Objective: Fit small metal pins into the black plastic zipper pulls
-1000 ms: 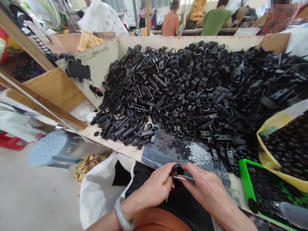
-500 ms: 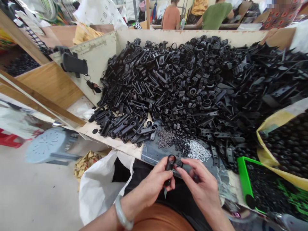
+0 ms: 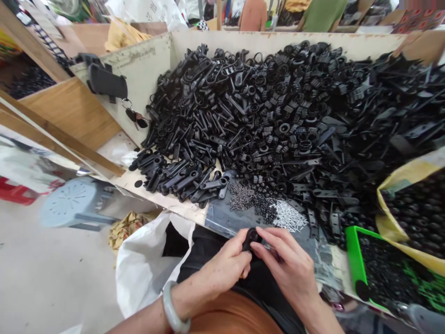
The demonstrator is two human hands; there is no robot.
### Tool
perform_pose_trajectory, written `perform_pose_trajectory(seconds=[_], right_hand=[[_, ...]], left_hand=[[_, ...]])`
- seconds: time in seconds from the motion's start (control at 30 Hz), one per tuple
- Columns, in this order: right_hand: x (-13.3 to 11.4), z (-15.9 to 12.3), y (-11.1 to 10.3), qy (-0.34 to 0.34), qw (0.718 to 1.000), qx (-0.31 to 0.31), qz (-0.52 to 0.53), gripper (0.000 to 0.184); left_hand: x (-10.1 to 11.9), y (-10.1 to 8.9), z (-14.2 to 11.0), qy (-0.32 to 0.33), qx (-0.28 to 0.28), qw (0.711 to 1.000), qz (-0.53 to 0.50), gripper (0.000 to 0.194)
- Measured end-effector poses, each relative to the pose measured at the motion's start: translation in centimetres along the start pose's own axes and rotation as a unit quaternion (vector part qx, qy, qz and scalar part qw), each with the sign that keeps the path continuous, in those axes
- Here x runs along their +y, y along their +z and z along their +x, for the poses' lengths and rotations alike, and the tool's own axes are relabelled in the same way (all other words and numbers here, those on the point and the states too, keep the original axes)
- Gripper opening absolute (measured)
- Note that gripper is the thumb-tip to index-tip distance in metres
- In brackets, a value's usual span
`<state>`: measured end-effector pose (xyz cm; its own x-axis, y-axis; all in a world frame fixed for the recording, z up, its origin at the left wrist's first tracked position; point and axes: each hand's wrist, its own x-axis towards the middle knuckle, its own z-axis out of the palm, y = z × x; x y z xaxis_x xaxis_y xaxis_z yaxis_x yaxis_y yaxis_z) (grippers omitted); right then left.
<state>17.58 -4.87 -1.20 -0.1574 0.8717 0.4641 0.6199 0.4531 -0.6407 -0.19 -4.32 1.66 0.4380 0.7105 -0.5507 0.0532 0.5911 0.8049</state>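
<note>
Over my lap, my left hand (image 3: 226, 260) is closed around a black plastic part with a ring end (image 3: 251, 237). My right hand (image 3: 289, 260) pinches at that ring with thumb and fingers. The small ribbed black ring it held is mostly hidden; I cannot tell whether it sits inside the ring end or only against it. Just beyond my hands, a grey mat (image 3: 222, 215) carries small dark brown pieces (image 3: 241, 195), small black pieces (image 3: 266, 207) and silver pins (image 3: 289, 215).
A large heap of black plastic parts (image 3: 239, 111) fills the wooden bin (image 3: 278, 39). On the right stand a green tray (image 3: 355, 264) and a yellow-edged sack (image 3: 385, 213) of round black pieces. A white sack (image 3: 139, 269) hangs beside my lap, near a blue stool (image 3: 71, 202).
My right hand has moved in to the left, bringing the ribbed ring up to the ring end in my left hand. The camera view has tipped slightly downward.
</note>
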Motion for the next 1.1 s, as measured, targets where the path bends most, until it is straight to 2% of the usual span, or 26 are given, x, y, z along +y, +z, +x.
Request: perform_pose_trajectory(seconds=[0.17,0.37,0.47,0.6,0.77,0.9,1.1], right_hand=[[0.0,-0.2,0.0,0.030,0.999,-0.001,0.022,0.020],[-0.5,-0.6,0.5,0.119,0.989,0.014,0.086,0.020],[-1.0,-0.7,0.8,0.144,0.986,0.037,0.081,0.021],[-1.4,-1.1,1.1,0.144,0.985,0.077,0.061,0.020],[-1.3,-1.4,1.1,0.112,0.990,0.075,0.049,0.017],[-0.9,-1.8,0.9,0.088,0.994,0.055,0.035,0.018],[-0.8,-2.2,0.5,0.087,0.996,0.026,0.020,0.022]], left_hand=[[0.3,-0.1,-0.2,-0.001,-0.017,1.000,0.010,0.049],[-0.3,0.0,-0.1,0.011,-0.026,0.999,0.024,0.039],[-0.6,0.2,-0.1,0.039,0.003,0.997,0.062,0.033],[-0.7,0.2,-0.2,0.113,0.050,0.979,0.161,0.030],[-0.6,-0.3,-0.1,0.160,0.000,0.966,0.206,0.032],[-0.9,-0.5,0.0,0.160,0.002,0.967,0.200,0.032],[-1.5,-0.7,0.0,0.167,0.006,0.963,0.213,0.034]])
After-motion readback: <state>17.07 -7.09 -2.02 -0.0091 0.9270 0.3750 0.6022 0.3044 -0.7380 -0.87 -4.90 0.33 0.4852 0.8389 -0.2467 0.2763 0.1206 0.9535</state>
